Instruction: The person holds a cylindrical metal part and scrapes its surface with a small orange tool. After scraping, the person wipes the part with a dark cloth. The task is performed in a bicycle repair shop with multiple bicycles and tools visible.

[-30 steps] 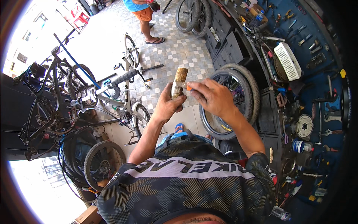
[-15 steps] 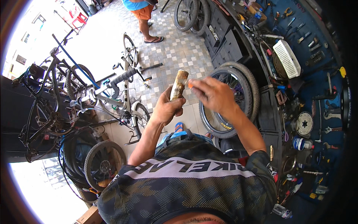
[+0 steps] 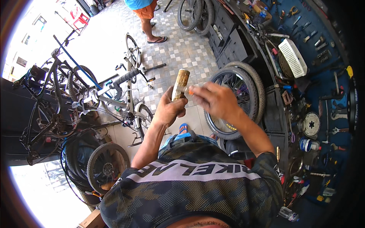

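My left hand (image 3: pixel 169 110) is closed around the lower part of a short cylinder (image 3: pixel 183 77), mottled brown and whitish like a rusty, stained tube. It stands tilted, its top end sticking out above my fingers. My right hand (image 3: pixel 217 100) pinches a small tool (image 3: pixel 191 90) that shows an orange part at the fingertips. A pale, blurred end of this tool lies against the cylinder's right side; its exact kind is too blurred to make out.
Bicycle wheels (image 3: pixel 249 95) lean against dark drawers (image 3: pixel 237 45) at right. A tool board (image 3: pixel 330 102) and a white basket (image 3: pixel 292 57) are beyond. Left stand a pale bicycle (image 3: pixel 131 95) and a dark frame (image 3: pixel 55 79). Another person (image 3: pixel 144 19) stands at the far side.
My right hand has moved slightly down and left, bringing the small tool from just beside the cylinder onto its side. My left hand keeps its hold.
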Demonstrator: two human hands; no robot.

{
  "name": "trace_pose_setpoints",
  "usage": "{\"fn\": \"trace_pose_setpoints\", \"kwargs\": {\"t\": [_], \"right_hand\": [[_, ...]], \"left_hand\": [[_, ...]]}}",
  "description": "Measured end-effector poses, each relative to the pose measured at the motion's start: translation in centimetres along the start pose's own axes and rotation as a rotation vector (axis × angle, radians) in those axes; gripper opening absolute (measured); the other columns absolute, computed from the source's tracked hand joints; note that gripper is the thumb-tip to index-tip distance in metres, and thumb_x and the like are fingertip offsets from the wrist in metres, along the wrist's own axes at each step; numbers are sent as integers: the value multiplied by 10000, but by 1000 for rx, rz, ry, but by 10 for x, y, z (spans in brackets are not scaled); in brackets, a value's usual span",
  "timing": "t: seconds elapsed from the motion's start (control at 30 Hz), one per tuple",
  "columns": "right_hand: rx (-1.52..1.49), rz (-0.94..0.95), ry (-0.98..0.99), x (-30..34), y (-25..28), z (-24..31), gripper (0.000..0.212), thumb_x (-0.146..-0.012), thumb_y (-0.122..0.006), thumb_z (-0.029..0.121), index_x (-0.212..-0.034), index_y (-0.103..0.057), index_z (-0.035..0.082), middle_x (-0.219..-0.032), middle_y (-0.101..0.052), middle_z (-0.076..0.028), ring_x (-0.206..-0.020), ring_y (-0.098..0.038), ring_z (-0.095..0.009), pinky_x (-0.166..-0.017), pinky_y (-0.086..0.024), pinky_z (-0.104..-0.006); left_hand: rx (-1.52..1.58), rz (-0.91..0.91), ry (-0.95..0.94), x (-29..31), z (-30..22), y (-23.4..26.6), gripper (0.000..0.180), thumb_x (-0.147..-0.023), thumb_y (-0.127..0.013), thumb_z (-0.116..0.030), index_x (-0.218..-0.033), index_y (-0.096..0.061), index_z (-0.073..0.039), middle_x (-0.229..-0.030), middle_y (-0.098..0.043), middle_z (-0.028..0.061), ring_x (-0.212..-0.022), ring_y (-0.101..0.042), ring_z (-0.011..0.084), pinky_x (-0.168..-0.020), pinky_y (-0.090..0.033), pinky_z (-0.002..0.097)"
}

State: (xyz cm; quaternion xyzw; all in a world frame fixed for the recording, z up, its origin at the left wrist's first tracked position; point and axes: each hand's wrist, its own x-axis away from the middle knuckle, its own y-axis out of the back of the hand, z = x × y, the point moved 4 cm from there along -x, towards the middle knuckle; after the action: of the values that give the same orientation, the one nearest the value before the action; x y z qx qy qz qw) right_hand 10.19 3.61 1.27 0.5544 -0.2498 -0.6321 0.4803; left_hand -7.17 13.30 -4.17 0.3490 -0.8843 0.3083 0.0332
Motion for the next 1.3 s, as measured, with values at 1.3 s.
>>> {"fn": "trace_pose_setpoints", "kwargs": {"t": [1.3], "right_hand": [[55,40,36,-1,5,9,347,-1002,-741,340,-1346,-720,299,-952,-654,-88,-771,-737,-311,-640,-616,-453]], "left_hand": [[-371,-125,-67,9,-3,2,490,-942,-700,-21,-1391,-512,34,-831,-553,0,-589,-498,63,-494,-393,254]]}}
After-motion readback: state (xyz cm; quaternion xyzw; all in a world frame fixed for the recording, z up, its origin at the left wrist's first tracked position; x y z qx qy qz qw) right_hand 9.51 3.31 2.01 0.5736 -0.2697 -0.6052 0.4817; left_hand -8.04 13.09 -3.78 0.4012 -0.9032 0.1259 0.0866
